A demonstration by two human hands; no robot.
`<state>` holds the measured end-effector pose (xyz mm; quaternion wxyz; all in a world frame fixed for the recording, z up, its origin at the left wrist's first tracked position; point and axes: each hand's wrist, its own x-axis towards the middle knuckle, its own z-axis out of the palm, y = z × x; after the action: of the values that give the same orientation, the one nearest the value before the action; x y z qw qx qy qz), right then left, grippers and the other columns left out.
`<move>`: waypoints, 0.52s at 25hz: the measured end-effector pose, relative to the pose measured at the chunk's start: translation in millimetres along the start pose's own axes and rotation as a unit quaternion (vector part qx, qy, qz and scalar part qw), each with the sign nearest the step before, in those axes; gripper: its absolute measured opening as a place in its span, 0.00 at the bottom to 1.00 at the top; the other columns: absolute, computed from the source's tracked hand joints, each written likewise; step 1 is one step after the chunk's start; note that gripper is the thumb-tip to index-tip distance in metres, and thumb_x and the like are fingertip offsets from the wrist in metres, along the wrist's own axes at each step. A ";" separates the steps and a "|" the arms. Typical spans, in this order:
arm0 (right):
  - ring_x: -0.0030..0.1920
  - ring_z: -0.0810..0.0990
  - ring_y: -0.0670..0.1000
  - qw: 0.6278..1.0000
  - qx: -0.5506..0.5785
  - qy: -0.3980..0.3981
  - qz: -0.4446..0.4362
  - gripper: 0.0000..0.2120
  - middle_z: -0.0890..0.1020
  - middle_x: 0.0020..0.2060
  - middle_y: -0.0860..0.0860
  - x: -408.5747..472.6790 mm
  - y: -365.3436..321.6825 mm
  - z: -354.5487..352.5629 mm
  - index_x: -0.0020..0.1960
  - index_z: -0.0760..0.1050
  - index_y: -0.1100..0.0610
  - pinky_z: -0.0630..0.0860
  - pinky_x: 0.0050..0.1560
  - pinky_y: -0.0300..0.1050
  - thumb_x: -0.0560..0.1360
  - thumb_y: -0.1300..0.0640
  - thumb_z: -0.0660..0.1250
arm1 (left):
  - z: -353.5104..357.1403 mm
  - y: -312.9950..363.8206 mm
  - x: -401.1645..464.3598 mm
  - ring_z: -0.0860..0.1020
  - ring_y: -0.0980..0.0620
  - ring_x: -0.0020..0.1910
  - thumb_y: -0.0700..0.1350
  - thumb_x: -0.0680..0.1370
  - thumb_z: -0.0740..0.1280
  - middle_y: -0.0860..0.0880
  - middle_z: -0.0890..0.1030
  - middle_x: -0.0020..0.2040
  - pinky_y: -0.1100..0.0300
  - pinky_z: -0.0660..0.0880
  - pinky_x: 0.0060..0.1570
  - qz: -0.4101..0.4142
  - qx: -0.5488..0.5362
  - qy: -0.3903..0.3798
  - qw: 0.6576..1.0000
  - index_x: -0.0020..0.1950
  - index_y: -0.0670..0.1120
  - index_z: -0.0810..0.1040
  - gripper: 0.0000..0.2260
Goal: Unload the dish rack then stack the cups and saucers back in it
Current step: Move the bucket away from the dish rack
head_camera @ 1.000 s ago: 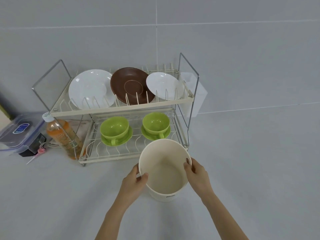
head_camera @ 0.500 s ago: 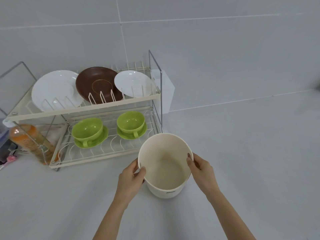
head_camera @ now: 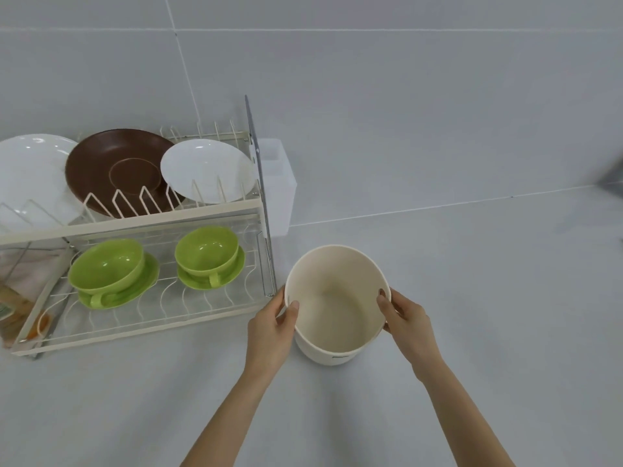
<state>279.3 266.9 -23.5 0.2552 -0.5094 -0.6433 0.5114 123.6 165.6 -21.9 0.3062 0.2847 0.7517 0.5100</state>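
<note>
A two-tier wire dish rack (head_camera: 141, 219) stands at the left. Its upper tier holds a large white plate (head_camera: 27, 176), a brown plate (head_camera: 111, 170) and a small white plate (head_camera: 209, 170), all on edge. On the lower tier sit two green cups on green saucers, one at the left (head_camera: 108, 267) and one at the right (head_camera: 207, 252). Just right of the rack's front corner is an empty cream bucket (head_camera: 337, 298). My left hand (head_camera: 273, 328) grips its left rim and my right hand (head_camera: 408, 318) grips its right rim.
A translucent white holder (head_camera: 278, 187) hangs on the rack's right end. An orange drink bottle (head_camera: 17, 311) and a cloth lie behind the rack's left side. Grey countertop stretches to the right and toward me, with a tiled wall behind.
The bucket, held in both hands, has moved right, from in front of the rack to beside its front right corner. My view has swung right, so the rack now sits further left.
</note>
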 end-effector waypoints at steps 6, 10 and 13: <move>0.49 0.77 0.66 1.000 -0.006 0.014 -0.017 0.13 0.81 0.44 0.65 67.4 -8.5 -5.4 0.42 0.77 0.38 0.75 0.58 0.63 0.78 0.53 0.57 | 28.7 12.8 50.8 0.80 0.50 0.49 0.41 0.78 0.60 0.51 0.81 0.48 0.47 0.76 0.58 0.006 -0.024 0.030 0.999 0.64 0.48 0.74 0.15; 0.34 0.71 0.52 0.999 -0.004 0.039 -0.023 0.12 0.74 0.29 0.49 109.1 -10.1 -2.9 0.48 0.79 0.48 0.76 0.49 0.49 0.78 0.54 0.57 | 42.8 19.4 84.4 0.79 0.52 0.45 0.41 0.78 0.60 0.55 0.80 0.43 0.46 0.76 0.58 0.004 -0.034 0.050 0.998 0.65 0.50 0.74 0.16; 0.31 0.71 0.47 0.999 0.002 0.051 -0.015 0.11 0.73 0.26 0.43 132.5 -10.6 1.0 0.50 0.79 0.51 0.71 0.44 0.44 0.78 0.55 0.57 | 49.6 20.3 102.8 0.79 0.52 0.47 0.42 0.78 0.60 0.53 0.80 0.45 0.46 0.76 0.58 -0.004 -0.032 0.056 0.998 0.64 0.50 0.74 0.16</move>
<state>227.8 388.4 -39.6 0.2966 -0.5240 -0.6361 0.4825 96.3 277.6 -34.7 0.2745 0.2428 0.7523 0.5475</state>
